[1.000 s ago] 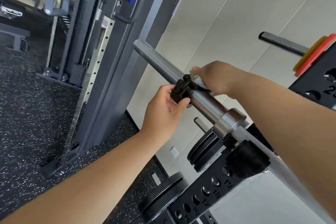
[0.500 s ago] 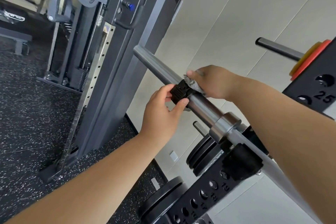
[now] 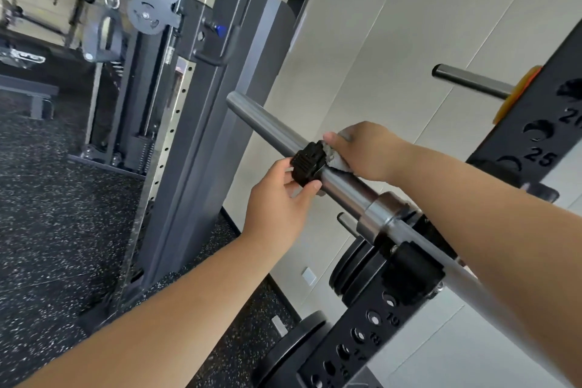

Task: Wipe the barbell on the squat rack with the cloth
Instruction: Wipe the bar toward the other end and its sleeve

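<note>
On the squat rack [image 3: 356, 343] lies the silver barbell [image 3: 261, 124], and its thick end sticks out to the side toward the gray wall [image 3: 409, 25]. A black collar clip [image 3: 307, 164] sits around that thick end. The left hand [image 3: 277, 201] pinches the clip between thumb and fingers. Just beside the clip, touching it, is a gray cloth [image 3: 335, 161]. The right hand [image 3: 368, 151] is curled over the bar and holds the cloth against the metal. Black weight plates [image 3: 349, 264] hang on the rack under the bar, above the dark speckled floor [image 3: 63, 230].
</note>
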`<state>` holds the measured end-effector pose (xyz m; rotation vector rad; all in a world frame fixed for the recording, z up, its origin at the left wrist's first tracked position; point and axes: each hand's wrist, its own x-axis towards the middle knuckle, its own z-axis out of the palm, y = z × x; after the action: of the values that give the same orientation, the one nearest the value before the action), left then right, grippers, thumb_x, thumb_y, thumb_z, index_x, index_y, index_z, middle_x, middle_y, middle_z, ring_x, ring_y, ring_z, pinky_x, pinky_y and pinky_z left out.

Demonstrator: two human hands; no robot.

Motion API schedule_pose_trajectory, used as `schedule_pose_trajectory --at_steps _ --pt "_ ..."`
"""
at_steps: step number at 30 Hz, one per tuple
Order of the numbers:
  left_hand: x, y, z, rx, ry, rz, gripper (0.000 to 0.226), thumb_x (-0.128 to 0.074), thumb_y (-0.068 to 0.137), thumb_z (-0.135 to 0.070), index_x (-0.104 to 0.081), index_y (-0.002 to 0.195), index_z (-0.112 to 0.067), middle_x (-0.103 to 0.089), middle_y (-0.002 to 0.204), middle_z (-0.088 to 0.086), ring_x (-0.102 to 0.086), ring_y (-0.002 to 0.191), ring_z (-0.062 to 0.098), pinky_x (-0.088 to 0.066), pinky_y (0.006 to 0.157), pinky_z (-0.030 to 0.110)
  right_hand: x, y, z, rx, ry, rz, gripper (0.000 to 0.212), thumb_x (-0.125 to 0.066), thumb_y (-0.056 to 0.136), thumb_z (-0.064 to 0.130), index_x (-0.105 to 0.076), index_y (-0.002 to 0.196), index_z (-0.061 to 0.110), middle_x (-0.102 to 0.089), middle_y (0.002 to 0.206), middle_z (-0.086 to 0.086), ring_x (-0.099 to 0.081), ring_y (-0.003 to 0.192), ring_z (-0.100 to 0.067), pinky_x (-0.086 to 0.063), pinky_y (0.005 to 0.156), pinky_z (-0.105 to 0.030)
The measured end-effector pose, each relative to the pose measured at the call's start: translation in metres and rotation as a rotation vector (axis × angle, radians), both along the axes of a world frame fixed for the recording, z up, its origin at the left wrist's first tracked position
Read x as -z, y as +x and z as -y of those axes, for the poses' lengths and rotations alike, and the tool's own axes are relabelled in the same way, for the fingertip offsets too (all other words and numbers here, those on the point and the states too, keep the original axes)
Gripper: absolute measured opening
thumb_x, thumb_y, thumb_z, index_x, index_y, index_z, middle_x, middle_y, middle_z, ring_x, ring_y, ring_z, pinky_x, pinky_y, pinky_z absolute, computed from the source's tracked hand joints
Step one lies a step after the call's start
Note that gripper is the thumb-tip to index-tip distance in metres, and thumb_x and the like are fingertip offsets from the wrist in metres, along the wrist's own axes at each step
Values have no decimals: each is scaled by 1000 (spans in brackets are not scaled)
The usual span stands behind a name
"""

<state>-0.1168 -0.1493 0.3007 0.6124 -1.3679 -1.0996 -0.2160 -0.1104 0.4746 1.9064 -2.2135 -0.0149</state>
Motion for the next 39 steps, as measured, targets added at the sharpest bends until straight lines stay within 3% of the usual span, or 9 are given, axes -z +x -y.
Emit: schedule_pose_trajectory --at_steps 3,9,14,18,23,26,30,36,39 --pt "3 -1 2 -51 -75 99 47 -74 94 -26 -55 136 -37 -67 117 -22 -62 111 -10 -51 101 26 1 -9 -24 3 45 -46 61 -32 108 54 -68 90 8 -67 82 -11 -63 79 -26 -44 66 -31" --pt "2 -1 -5 -120 -179 160 94 -70 97 -18 -9 158 -56 -50 133 -13 -53 121 1 -42 98 21 11 -11 -24 88 64 34 69 -29 101 70 -61 94 9 -67 89 -10 -64 85 -25 -43 70 -34" --pt "5 0 2 -160 -254 221 80 -69 99 -21 -25 158 -52 -47 115 -9 -49 102 -3 -38 81 1 3 -8 -29 79 203 42 63 -32 99 73 -59 88 17 -67 84 -3 -63 81 -19 -44 72 -32" --pt "4 4 7 -158 -275 215 83 -73 96 -21 -26 159 -47 -51 117 -7 -53 103 1 -38 84 8 -6 -4 -46 112 318 -63 67 -36 97 72 -59 89 10 -59 74 -2 -52 66 -15 -34 63 -28" --pt "10 -1 6 -213 -234 74 57 -78 92 -26 -51 142 -30 -62 121 -13 -58 113 1 -46 97 14 14 0 -26 139 58 -7 64 -24 104 65 -56 87 12 -61 84 -7 -60 82 -20 -39 73 -34" --pt "12 -5 -1 -264 -281 74 47 -69 97 -27 -55 142 -22 -59 128 -10 -55 122 4 -46 102 18 12 -4 -28 84 110 31 63 -27 104 65 -59 87 14 -64 83 -7 -63 83 -21 -42 73 -34" --pt "14 -6 -17 -170 -301 115 64 -58 101 -38 -35 158 -20 -37 156 -8 -34 145 1 -23 109 1 -2 -6 -59 25 248 -19 49 -45 102 59 -62 88 15 -63 76 -3 -56 70 -15 -37 63 -29" --pt "13 -12 -34 -5 -223 167 105 -50 84 -71 1 165 -29 2 170 -16 -7 155 2 -8 108 3 -15 -9 -69 50 -106 -91 45 -48 103 52 -58 73 19 -61 70 -1 -57 68 -15 -40 59 -30" --pt "12 -13 -36 29 -204 175 109 -62 85 -64 6 164 -32 6 169 -18 -6 156 3 -12 115 15 -14 4 -82 26 252 -59 52 -29 99 66 -66 98 30 -70 87 5 -66 85 -7 -51 79 -27"
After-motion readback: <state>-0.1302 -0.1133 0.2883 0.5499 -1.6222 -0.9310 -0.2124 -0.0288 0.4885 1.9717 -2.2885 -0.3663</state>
